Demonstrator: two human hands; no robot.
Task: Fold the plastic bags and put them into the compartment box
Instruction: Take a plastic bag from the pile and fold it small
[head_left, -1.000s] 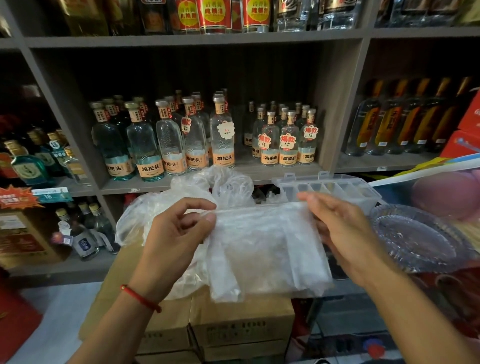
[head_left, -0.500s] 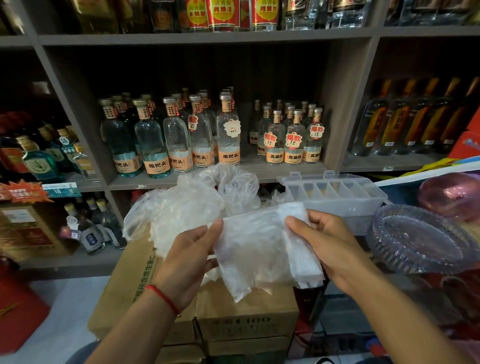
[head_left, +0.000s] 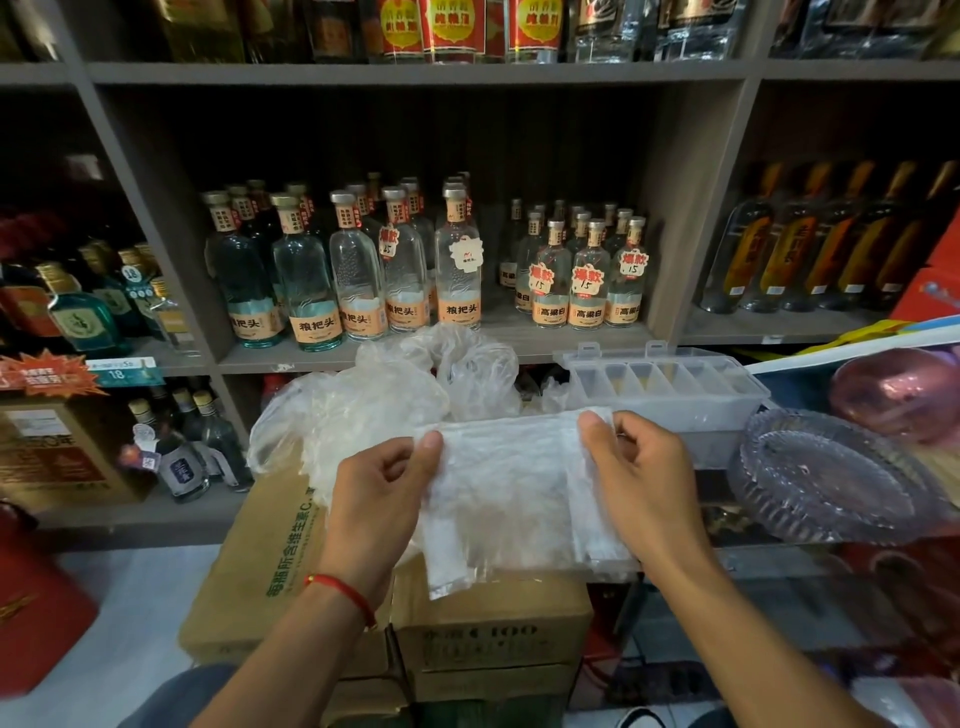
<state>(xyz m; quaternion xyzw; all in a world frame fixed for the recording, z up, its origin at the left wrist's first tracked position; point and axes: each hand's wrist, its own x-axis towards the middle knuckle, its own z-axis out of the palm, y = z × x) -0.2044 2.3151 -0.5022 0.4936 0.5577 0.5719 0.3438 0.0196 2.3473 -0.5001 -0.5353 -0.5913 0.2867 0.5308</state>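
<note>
Pinching the top edge of a folded plastic bag (head_left: 506, 499), the left hand (head_left: 382, 499) and right hand (head_left: 641, 480) are each keeping a grip clamped on it, thumbs in front and fingers curled behind. Between the two grips the bag is hanging flat and stretched, its lower edge drooping over the cardboard boxes (head_left: 483, 634) below. Just behind the left grip, a heap of loose bags (head_left: 374, 400) is lying crumpled. Just beyond the right grip, the clear compartment box (head_left: 670, 387) is sitting with its lid open; a glass dish (head_left: 831, 473) is resting to its right. Bottles (head_left: 358, 270) are standing on the shelf (head_left: 519, 343) behind.
</note>
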